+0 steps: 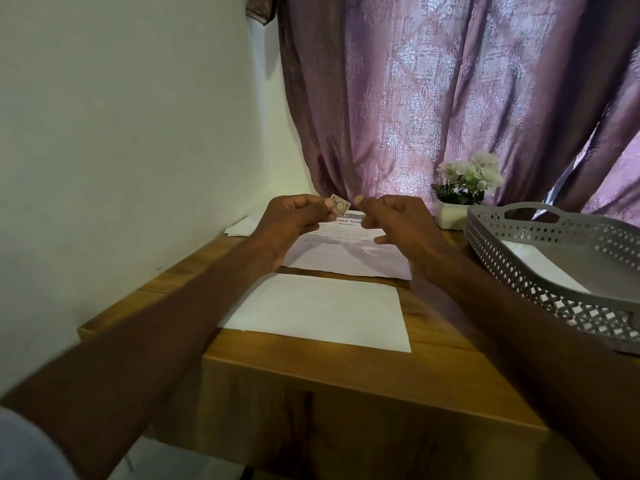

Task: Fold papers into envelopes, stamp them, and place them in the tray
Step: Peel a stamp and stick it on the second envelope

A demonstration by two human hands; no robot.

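Grip: left hand [294, 220] pinches one small brownish stamp [339, 205] between thumb and forefinger, raised above the table; the stamp sits tilted, one corner pointing up toward the curtain.
Right hand [394, 220]: fingers curled, thumb and forefinger tips pressed together just right of the stamp; whether they hold anything is hard to tell.
Envelope [318, 311]: one plain white folded piece lies flat near the table's front edge, long axis running left to right.
Printed sheet [346, 258]: one, flat just beyond the envelope, under both hands, printed lines running left to right, its heading at the far end.
Tray [540, 271]: one grey perforated tray at the right, partly over the table edge, with one white paper [543, 265] inside.
Table [363, 382]: wooden, set against a white wall [121, 133].
Far left: folded white papers [240, 228] by the wall, number unclear.
Far right: one white pot of pale flowers [464, 188].
Behind: purple patterned curtain [450, 81].
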